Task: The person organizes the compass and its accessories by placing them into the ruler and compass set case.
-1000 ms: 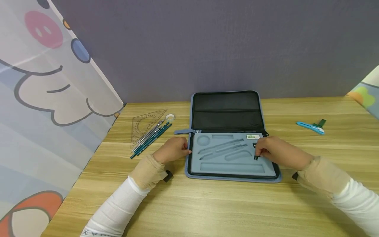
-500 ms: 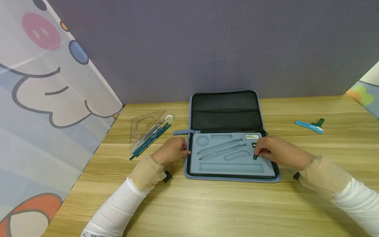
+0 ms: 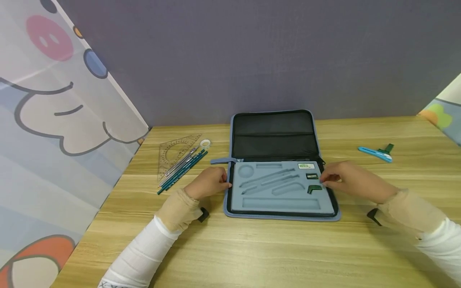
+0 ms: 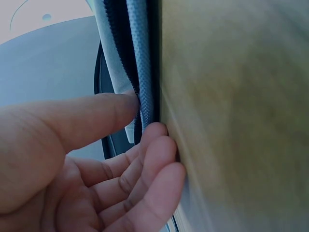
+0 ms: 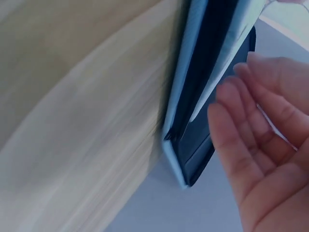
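Observation:
A blue zip case (image 3: 282, 218) lies unfolded on the table, its grey-blue tray (image 3: 327, 205) in the near half. At its left edge my left hand (image 3: 207, 184) pinches the rim; the left wrist view shows the thumb on the zipper side of the case edge (image 4: 142, 53) and fingers (image 4: 161, 145) against the outside. Above the tray's right edge, my right hand (image 3: 354, 182) holds nothing, fingers (image 5: 231, 104) loosely bent. In the tray's right side lie a white-and-green eraser (image 3: 306, 166), a dark sharpener (image 3: 311, 176) and a green angled piece (image 3: 315, 188).
Left of the case lie a clear set square (image 3: 167, 149), dark teal pencils (image 3: 185, 170), silver pen-like tools (image 3: 180, 162) and a small white ring (image 3: 205, 143). To the right are a light-blue cutter (image 3: 375, 154) and another green piece (image 3: 389, 148). A grey panel (image 3: 230, 60) stands behind.
My right hand has let go of the green angled piece and moved right to the tray's edge, uncovering that piece and the sharpener. My left hand stays at the case.

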`<state>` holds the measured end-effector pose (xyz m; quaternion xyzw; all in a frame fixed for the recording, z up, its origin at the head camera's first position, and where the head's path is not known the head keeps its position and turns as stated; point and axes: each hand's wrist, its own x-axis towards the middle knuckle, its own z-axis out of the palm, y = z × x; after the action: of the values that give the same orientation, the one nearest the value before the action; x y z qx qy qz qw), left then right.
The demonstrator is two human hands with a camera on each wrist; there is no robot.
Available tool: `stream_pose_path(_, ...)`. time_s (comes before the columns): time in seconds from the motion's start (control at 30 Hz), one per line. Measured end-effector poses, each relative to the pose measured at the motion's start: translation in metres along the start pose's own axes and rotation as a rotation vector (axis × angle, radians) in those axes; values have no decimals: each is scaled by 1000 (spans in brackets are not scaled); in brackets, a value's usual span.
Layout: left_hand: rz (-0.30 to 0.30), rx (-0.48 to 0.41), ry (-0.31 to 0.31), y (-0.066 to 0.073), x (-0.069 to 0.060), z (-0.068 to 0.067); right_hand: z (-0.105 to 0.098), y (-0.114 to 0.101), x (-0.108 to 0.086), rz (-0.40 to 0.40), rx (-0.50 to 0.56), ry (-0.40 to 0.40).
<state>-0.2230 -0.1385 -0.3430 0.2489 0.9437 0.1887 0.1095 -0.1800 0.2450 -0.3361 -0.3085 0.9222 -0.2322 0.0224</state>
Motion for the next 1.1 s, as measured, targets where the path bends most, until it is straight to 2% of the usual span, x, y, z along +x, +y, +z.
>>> stream_pose_path(0.13,7,0,-4,0,0,1,-4,13,-5,45,-37,59)
stream_pose_path(0.4,12,7,3,1,0,-1,-12,50,-12,68,-206,191)
stream_pose_path(0.6,18,0,-2,1,1,-1,-18,74,-18,116,-276,203)
stream_pose_path(0.83,12,1,-3,1,0,-3,-33,96,-24,249,-254,182)
stream_pose_path(1.1,10,-11,-2,2,0,-3,-51,115,-26,348,-262,129)
